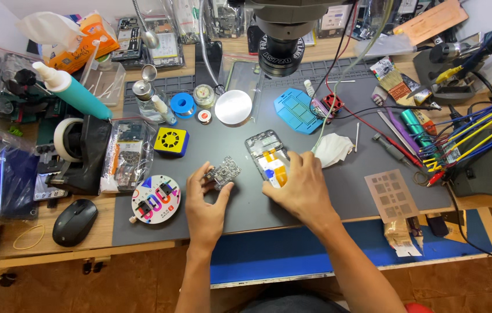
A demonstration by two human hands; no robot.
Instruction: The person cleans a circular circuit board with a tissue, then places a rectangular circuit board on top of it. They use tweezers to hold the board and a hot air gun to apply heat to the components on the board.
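Centre frame: I note left hand [208,203] pinching a small circuit board [223,171]. Right hand [301,188] presses on an opened phone [264,152], fingers together. Board is out; phone is open, approx. mid-job; grip detail unclear.

1. The mat [292,191] on the bench is plain dark grey.
2. The opened phone [266,156] shows a black frame with white and orange-yellow inside.
3. The small circuit board [223,171] is silvery grey, speckled with tiny parts.
4. The square box [171,141] is yellow with a dark fan pattern.
5. The round disc [155,199] is white with pink, blue and black marks.
6. The bottle [72,91] is teal, capped white.
7. The mouse [75,222] is black.
8. The stencil sheet [391,195] is tan with a grid of squares.
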